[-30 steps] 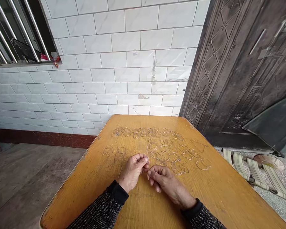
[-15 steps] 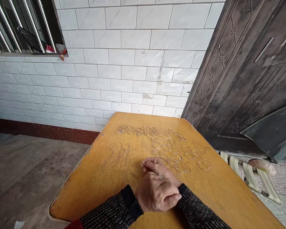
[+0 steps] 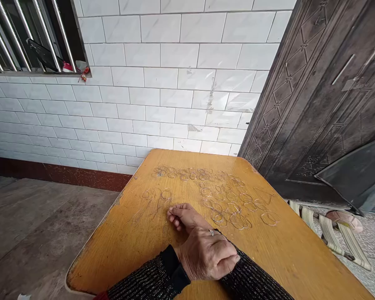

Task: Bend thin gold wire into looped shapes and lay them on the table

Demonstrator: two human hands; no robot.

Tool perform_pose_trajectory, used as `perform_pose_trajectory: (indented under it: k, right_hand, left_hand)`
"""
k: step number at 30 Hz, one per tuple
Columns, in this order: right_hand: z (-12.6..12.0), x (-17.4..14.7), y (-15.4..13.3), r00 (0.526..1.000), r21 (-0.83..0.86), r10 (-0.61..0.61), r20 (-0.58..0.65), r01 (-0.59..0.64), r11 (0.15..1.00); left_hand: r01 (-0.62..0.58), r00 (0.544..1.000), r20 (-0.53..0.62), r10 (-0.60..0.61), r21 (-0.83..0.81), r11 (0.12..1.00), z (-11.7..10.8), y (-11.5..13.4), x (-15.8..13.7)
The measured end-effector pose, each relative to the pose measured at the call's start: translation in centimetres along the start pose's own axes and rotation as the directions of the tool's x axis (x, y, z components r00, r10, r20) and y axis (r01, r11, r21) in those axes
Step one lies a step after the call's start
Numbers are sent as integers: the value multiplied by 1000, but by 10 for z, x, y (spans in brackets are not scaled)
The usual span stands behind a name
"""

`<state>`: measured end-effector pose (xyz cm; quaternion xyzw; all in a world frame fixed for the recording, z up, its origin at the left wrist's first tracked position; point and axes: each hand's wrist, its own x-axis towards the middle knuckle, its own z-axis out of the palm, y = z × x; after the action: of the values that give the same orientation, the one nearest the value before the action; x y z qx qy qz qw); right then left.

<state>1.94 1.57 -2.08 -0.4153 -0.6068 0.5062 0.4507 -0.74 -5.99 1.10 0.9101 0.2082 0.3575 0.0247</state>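
My left hand (image 3: 206, 255), with a ring on one finger, is closed and lies across my right wrist and sleeve. Its fingers curl out of sight, so anything inside is hidden. My right hand (image 3: 185, 216) reaches left from under it, thumb and fingertips pinched at the tail of a thin wire. Close by, to the upper left, lie thin wires with looped ends (image 3: 166, 194) and long loose tails. Many coiled thin wire loops (image 3: 240, 220) are spread beyond and to the right of my hands, with a row of coils (image 3: 192, 173) farther back.
Everything rests on a yellow wooden table (image 3: 112, 250) with worn edges. A white tiled wall (image 3: 162, 98) stands behind it, and a dark patterned door (image 3: 303, 104) on the right. A striped strap seat (image 3: 328, 231) is on the floor at right. A barred window (image 3: 34, 37) is upper left.
My right hand has slid left out from beneath my left hand, its fingertips now at the wire tails. My left hand stays nearly in place. The view has shifted slightly.
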Motion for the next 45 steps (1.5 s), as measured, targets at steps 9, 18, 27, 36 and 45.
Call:
perform_pose_trajectory:
  k: [9, 18, 27, 36, 45]
  right_hand:
    - [-31, -10, -13, 998, -163, 13, 66, -2, 987]
    - [-154, -33, -8, 909, -418, -168, -382, -8, 908]
    - [-147, -44, 2, 930, -751, -330, -160, 102, 652]
    - [-126, -51, -7, 992, -913, -90, 91, 119, 391]
    - [-129, -49, -5, 989, -873, -138, 42, 104, 476]
  left_hand:
    - [-140, 984, -100, 147, 72, 987, 4, 0, -3]
    - [-37, 995, 87, 41, -50, 998, 19, 0, -2]
    - [-28, 999, 18, 28, -34, 999, 28, -7, -5]
    - [-41, 999, 34, 41, -21, 999, 28, -5, -5]
    - [-42, 996, 72, 44, -28, 999, 27, -5, -6]
